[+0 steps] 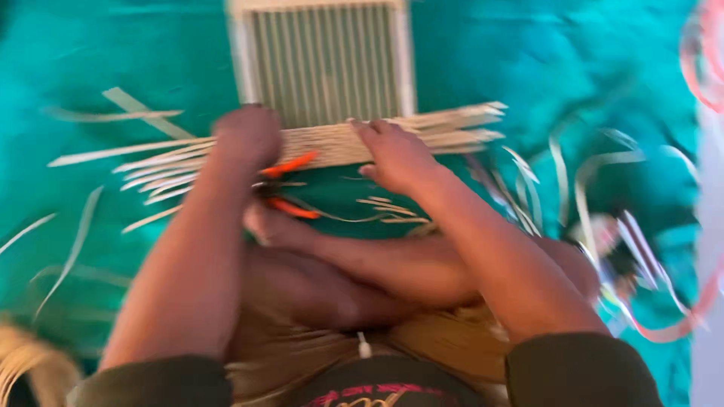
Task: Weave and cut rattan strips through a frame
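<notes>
Nearest the camera, the person sits cross-legged on a teal floor cloth (528,60), bare legs folded under both forearms. Loose pale strips (75,234) lie scattered on the cloth to the left and right.

The left hand (247,136) is closed around an orange-handled cutting tool (290,185); both orange handles project toward the body, and the blades are hidden behind the hand and by motion blur. The right hand (396,154) lies flat, fingers spread narrowly, pressing on a bundle of pale cane strips (339,143) that runs crosswise just in front of the legs. Beyond the bundle, touching or just behind it, stands a white-framed panel of upright strips (324,60).

Risk assessment: the tool works close to the right hand's fingers and above the bare foot (264,226); a slip could nick either. Uneven pressure from the flat hand could let the strips fan apart, as their far ends already spread, giving ragged cut lengths.

No packages, labels or signs can be made out on the floor cloth. A coiled pink and white band (664,301) lies at the right edge.
</notes>
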